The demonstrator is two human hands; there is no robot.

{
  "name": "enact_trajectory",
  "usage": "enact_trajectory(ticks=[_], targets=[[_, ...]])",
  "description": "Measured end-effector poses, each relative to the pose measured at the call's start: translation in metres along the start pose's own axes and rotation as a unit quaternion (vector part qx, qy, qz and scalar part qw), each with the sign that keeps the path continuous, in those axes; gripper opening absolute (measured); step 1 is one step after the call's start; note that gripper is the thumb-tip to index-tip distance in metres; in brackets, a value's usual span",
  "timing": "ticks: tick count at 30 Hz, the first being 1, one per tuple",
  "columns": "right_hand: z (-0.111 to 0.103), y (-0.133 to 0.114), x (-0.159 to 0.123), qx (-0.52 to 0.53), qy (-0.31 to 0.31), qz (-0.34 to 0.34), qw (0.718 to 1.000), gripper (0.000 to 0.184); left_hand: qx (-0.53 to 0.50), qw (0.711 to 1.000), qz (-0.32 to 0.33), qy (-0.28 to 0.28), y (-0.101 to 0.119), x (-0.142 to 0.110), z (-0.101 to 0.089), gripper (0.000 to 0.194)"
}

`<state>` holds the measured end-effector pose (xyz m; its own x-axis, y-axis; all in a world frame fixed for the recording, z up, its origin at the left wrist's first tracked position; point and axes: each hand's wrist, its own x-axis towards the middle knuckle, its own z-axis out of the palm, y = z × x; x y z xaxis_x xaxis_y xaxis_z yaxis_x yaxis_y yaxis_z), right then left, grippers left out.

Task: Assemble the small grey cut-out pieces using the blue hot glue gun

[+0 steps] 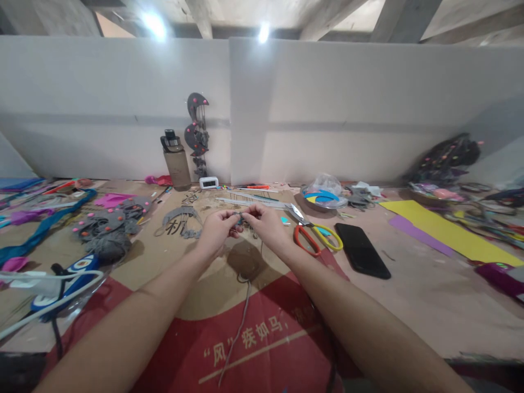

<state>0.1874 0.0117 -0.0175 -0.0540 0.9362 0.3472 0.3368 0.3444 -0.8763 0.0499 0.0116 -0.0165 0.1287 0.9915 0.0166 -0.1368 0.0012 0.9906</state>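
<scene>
Gray yarn piece [240, 217]: small, held up above the cardboard [151, 265] in the middle of the view, between the two hands; its exact form is too small to tell.
Left hand [216, 227]: thumb and fingers pinching the left side of the gray yarn piece.
Right hand [264, 222]: thumb and fingers pinching its other side, close against the left hand's fingertips.
Gray cord [245, 311]: lying on the cardboard below the hands, running from a small loop down over the red printed area.
Gray crescent [184, 212]: on the cardboard, left of the left hand.
Scissors [304, 222]: right of the right hand, one handle red, the other yellow.
Phone [362, 251]: black, flat on the table [426, 305], just beside the scissors.
Bowl [324, 209]: beyond the scissors, with clear plastic and blue and yellow pieces in it.
Bottle [177, 168]: upright near the wall panel [123, 87], a small white clock [209, 183] to its right.
Gray ornament [197, 136]: upright against the panel, dotted with pink.
Yarn ball [108, 246]: at the left, beside gray pieces with pink and orange dots.
Yellow sheet [450, 229]: at the right, next to a purple sheet [421, 234].
</scene>
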Motion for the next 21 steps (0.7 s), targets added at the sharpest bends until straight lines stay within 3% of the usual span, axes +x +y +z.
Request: enact_trajectory(ticks=[5,11,17,21], targets=[[0.0015,0.0001,-0.0005,-0.007,0.012,0.005,1.0,0.015,0.041,0.999,0.015,0.011,0.0025,-0.0017,0.0019,0.018],[-0.0001,0.0023,0.0016,-0.007,0.05,0.024,0.998,0.011,0.005,0.998,0.026,-0.063,0.0027,-0.0021,0.0015,0.019],[-0.0009,0.0002,0.0013,0.106,-0.006,0.076,0.991,0.017,-0.05,0.998,-0.006,-0.031,0.0021,0.0002,0.0,0.011],[-0.0005,-0.0012,0.0009,0.129,-0.015,0.088,0.988,0.019,-0.055,0.998,-0.013,-0.019,0.0035,0.0006,0.0006,0.013]])
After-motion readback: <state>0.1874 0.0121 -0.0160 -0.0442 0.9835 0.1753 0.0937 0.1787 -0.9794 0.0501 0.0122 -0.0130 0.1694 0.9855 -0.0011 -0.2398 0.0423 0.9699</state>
